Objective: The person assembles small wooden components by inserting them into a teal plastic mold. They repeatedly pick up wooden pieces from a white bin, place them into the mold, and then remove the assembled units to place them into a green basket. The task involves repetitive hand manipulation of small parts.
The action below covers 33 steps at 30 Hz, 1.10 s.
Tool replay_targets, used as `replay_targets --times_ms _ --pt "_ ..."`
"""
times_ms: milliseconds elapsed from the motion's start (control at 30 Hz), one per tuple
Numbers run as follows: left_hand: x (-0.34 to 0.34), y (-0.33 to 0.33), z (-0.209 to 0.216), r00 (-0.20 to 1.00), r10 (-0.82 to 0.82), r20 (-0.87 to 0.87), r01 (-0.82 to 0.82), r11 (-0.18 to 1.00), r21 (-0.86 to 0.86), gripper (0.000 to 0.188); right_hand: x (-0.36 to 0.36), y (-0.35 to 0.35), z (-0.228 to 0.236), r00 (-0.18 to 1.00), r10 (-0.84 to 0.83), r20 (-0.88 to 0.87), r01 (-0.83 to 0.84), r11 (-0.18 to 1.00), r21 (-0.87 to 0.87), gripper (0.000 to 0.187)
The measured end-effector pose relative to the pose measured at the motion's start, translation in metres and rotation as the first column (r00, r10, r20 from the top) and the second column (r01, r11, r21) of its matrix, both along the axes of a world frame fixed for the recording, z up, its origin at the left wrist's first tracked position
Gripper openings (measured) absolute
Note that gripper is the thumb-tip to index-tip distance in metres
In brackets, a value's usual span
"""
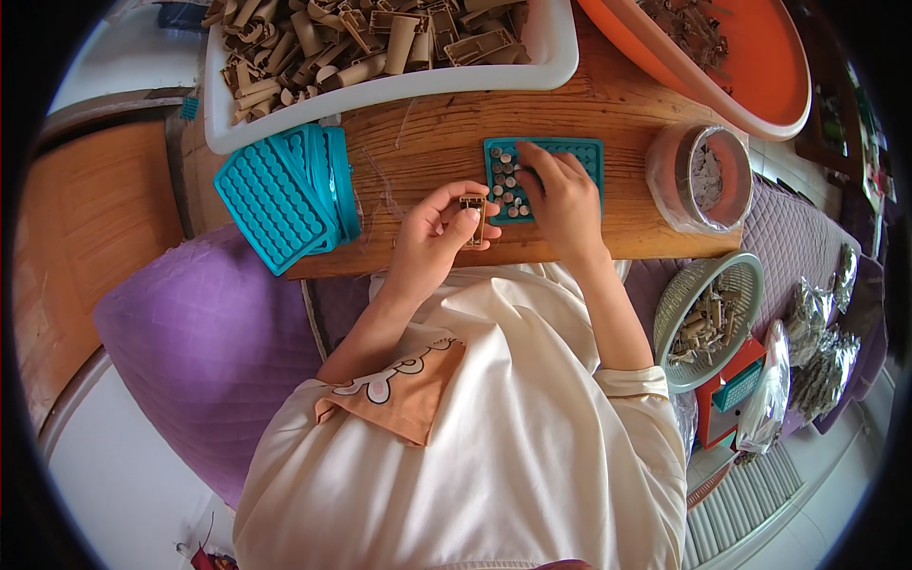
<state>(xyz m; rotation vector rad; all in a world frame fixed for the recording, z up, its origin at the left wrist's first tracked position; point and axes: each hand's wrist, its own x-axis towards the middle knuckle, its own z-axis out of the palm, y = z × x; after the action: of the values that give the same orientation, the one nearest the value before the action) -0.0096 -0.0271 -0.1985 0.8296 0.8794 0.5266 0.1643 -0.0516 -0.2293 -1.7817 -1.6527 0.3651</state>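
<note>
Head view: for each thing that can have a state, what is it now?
Brown plastic piece: held in the left grip, hollow side showing.
Teal tray: flat, small discs in its left part.
Right grip: over this tray; unclear whether holding anything.
Stacked teal trays: unevenly fanned.
White tub: open, heaped with brown parts.
Orange basin: open, holding small parts.
Grey-green basket: open, partly filled.
Round container: open.

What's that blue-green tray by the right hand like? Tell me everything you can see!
The tray is a shallow teal oblong, plastic-looking, with a raised rim and rows of small round hollows. It lies on the wooden table, near the edge closest to the person. Little pale and dark round pieces sit in its left part. The right hand covers much of the rest; whether it touches the tray, I can't tell.
</note>
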Motion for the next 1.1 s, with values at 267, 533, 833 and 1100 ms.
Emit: replay_targets --times_ms 267,533,833,1100 --pt "0.001 0.003 0.006 1.000 -0.007 0.026 0.007 1.000 0.004 0.028 -0.010 -0.004 0.015 0.974 -0.010 -0.227 0.040 0.991 0.131 0.020" --pt "0.010 -0.002 0.011 0.993 -0.115 -0.014 0.115 0.993 0.038 0.026 -0.033 -0.023 0.020 0.972 0.133 -0.191 -0.045 0.912 0.407 0.020" --pt "-0.001 -0.004 0.000 1.000 -0.011 -0.012 0.010 0.996 -0.086 0.024 -0.007 -0.016 0.015 0.887 -0.143 -0.439 0.130 0.990 -0.060 0.020" --pt "-0.003 0.004 0.005 1.000 -0.021 -0.003 0.021 0.999 -0.032 0.026 -0.001 -0.014 0.002 0.992 -0.032 -0.120 0.026 0.998 -0.050 0.015"
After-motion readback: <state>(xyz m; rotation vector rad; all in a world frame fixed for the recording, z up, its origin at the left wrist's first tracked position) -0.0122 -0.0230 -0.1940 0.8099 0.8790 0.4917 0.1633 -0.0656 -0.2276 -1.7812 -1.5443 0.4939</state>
